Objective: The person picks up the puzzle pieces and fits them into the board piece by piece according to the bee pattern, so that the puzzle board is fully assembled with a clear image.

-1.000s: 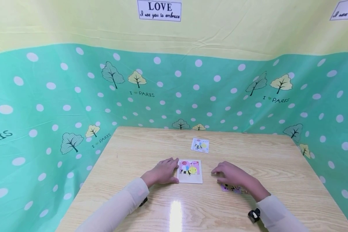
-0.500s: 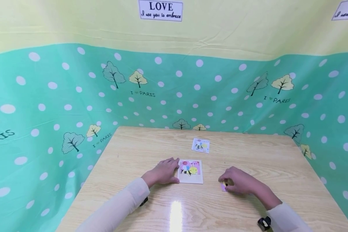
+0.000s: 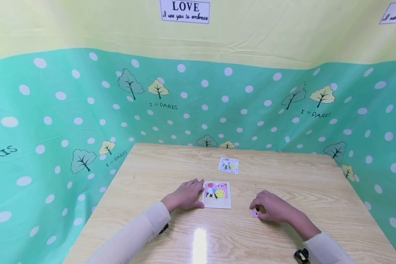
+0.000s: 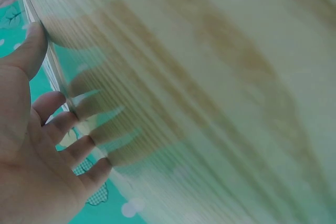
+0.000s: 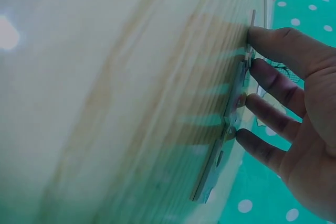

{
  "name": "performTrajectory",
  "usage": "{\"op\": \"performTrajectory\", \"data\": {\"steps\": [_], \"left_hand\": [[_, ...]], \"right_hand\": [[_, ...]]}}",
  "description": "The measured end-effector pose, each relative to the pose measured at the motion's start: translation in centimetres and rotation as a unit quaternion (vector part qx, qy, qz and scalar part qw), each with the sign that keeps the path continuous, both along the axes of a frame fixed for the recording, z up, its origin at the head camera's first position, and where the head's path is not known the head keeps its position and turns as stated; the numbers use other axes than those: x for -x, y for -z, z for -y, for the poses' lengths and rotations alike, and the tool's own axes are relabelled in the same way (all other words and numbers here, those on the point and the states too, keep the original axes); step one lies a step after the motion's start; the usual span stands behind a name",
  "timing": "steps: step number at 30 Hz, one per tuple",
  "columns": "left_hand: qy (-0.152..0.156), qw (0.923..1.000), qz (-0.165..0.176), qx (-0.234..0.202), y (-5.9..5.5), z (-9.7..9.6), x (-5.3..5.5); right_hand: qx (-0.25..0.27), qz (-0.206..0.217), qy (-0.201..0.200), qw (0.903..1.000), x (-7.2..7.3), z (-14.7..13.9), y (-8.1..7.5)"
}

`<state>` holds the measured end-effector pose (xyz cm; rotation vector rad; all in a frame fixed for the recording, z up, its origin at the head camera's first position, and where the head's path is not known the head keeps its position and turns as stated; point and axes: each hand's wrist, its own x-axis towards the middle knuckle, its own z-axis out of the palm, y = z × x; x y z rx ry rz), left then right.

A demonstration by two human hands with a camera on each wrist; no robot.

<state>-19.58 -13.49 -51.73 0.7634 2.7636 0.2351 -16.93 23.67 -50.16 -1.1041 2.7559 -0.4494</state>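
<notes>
In the head view a square white puzzle board (image 3: 216, 203) lies mid-table. Its upper part carries pieces of a yellow-and-black bee on pink; the lower strip is bare white. My left hand (image 3: 186, 195) rests along the board's left side, fingers stretched and thumb at the near left corner. To the right, my right hand (image 3: 275, 208) is bent over several flat puzzle pieces, thumb and forefinger at a pink-and-yellow puzzle piece (image 3: 254, 212). In the right wrist view the fingertips touch thin puzzle pieces (image 5: 210, 169) on the tabletop; the palm hides most of them from above.
Behind the board lies a small card (image 3: 228, 165) with a similar bee picture. The wooden table (image 3: 158, 165) is backed and flanked by a dotted green and yellow curtain (image 3: 217, 88). A bright light reflection shows at the near middle.
My right hand has shifted right and nearer, down onto the loose puzzle pieces, its fingers drawing in around one. My left hand and the board have stayed put.
</notes>
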Motion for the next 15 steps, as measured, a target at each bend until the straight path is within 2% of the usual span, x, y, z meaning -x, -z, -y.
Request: {"op": "performTrajectory", "data": {"steps": [9,15], "left_hand": [[0.001,1.0000,0.000,0.006,0.08,-0.01,0.11],[0.002,1.0000,-0.005,0.008,0.18,-0.01,0.16]], "right_hand": [[0.015,-0.012,-0.001,0.9998,0.17,-0.23,0.56],[0.010,-0.004,0.027,0.9996,0.42,0.00,-0.02]]}}
